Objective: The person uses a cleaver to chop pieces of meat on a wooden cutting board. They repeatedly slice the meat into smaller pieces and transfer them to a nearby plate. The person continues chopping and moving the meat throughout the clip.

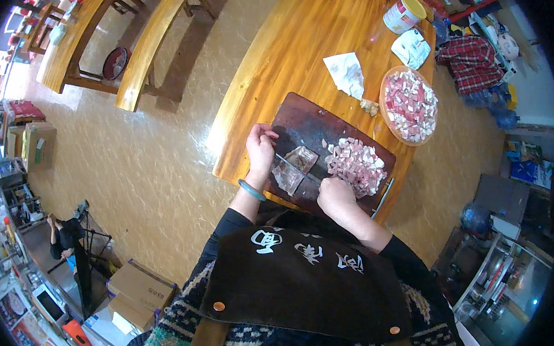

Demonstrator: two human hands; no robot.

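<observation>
On a dark cutting board (pixel 305 114), my right hand (pixel 337 196) grips the handle of a knife (pixel 296 167), whose blade lies across or just over a flat piece of raw meat (pixel 289 176). My left hand (pixel 261 148) is by the board's left edge, close to the blade's tip, its fingers bent; whether it touches the blade is unclear. A pile of diced meat (pixel 356 166) lies on the right part of the board. Beyond the board, more diced meat fills a round orange-rimmed bowl (pixel 383 105).
The wooden table (pixel 258 90) also bears crumpled white paper (pixel 345 74), a piece of ginger-like root (pixel 369 107), a white packet (pixel 411 48) and a yellow-lidded can (pixel 403 15). A wooden bench (pixel 156 44) stands at the upper left, cardboard boxes (pixel 139 288) at the lower left.
</observation>
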